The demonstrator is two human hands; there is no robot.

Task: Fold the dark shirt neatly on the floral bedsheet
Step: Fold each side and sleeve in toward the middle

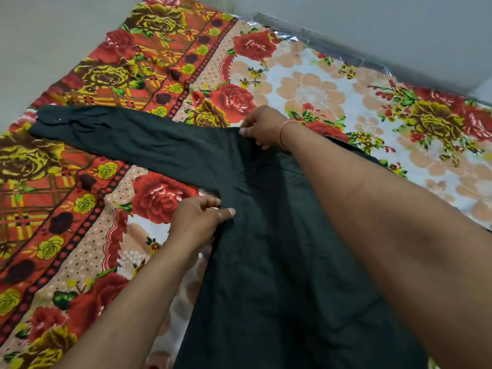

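The dark shirt (pixel 266 262) lies flat on the floral bedsheet (pixel 314 94), its body running from the centre down to the bottom edge. One long sleeve (pixel 127 139) stretches out to the left, its buttoned cuff near the sheet's left edge. My left hand (pixel 198 222) pinches the fabric at the underarm, where the sleeve meets the body. My right hand (pixel 262 126) pinches the shoulder seam at the top of that sleeve; a thin thread band circles its wrist. My right forearm hides the shirt's right side.
The bedsheet lies spread over a grey floor (pixel 40 35). A grey wall (pixel 399 27) runs along the far edge, with a strip of shiny silver mat (pixel 290 35) showing beneath the sheet.
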